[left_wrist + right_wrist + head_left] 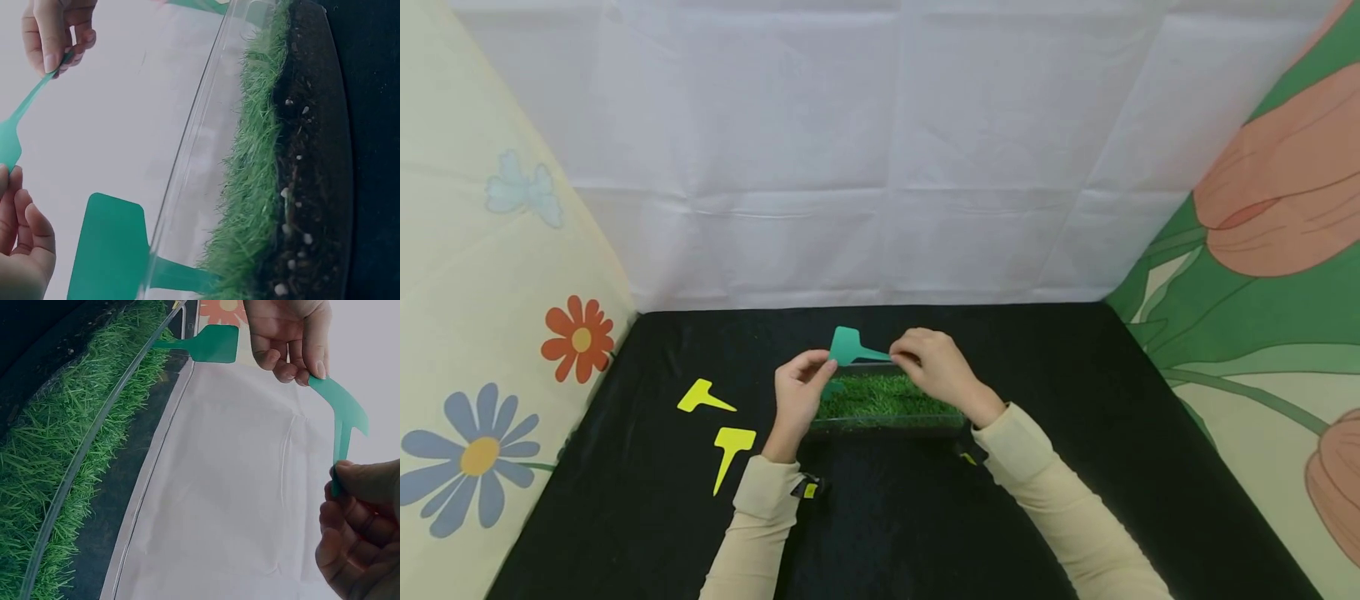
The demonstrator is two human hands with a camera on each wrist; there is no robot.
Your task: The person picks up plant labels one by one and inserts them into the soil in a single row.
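Above a clear box (887,423) of green grass (887,394), both hands hold one green T-shaped plant label (847,346). My left hand (797,398) pinches a corner of its broad head between thumb and fingers. At the other end, my right hand (946,367) pinches the narrow stem, and the tip is hidden by the fingers. The label looks bent in the right wrist view. A second green plant label (112,244) stands with its stem down in the grass at the box's left end, its head above the rim.
Two yellow plant labels (703,396) lie flat on the black tablecloth (625,517), left of the box. Dark soil with white specks (312,187) shows through the box wall. A white cloth (880,167) hangs behind, with flower-printed cloths (475,275) at both sides.
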